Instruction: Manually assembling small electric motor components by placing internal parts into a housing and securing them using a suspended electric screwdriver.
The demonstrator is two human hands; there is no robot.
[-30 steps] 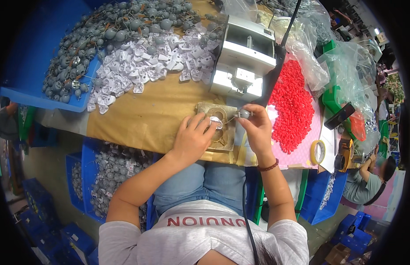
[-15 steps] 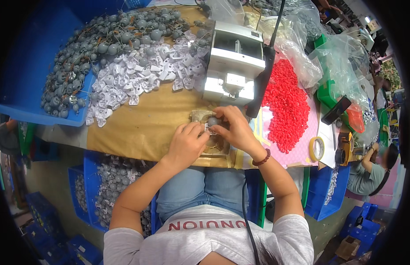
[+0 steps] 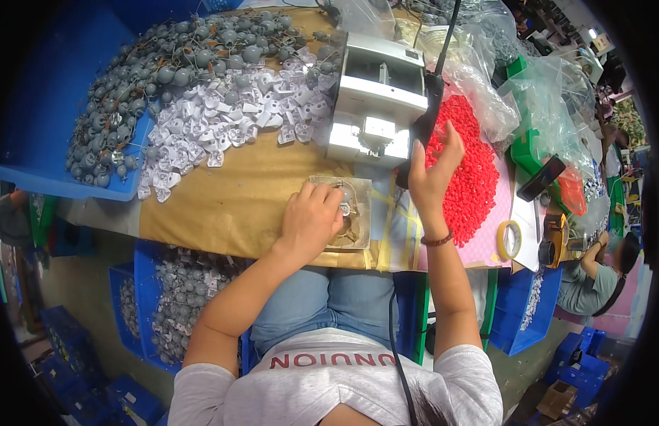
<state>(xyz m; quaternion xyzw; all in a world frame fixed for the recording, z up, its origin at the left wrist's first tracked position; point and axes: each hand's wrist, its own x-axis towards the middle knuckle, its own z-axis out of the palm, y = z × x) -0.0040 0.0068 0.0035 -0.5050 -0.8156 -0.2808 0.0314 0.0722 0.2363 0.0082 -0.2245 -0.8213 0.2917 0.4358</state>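
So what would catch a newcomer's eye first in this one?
The heap of bright red plastic pellets at the right, with the right hand raised open over its edge. Then the piles of grey round parts and white plastic pieces at upper left, while the left hand presses on a small metal plate.

A: Where does the small plate (image 3: 358,213) lie?

B: On the surface (image 3: 230,206), before the machine (image 3: 379,99). The left hand (image 3: 311,220) rests on the plate.

A: And around it?

B: The loose flat parts (image 3: 223,121) lie left of the machine, and the tray of round parts (image 3: 116,92) is further left. The pile of pellets (image 3: 464,170) lies right of the machine, under the right hand (image 3: 432,170). The tape roll (image 3: 509,239) is right of the pile.
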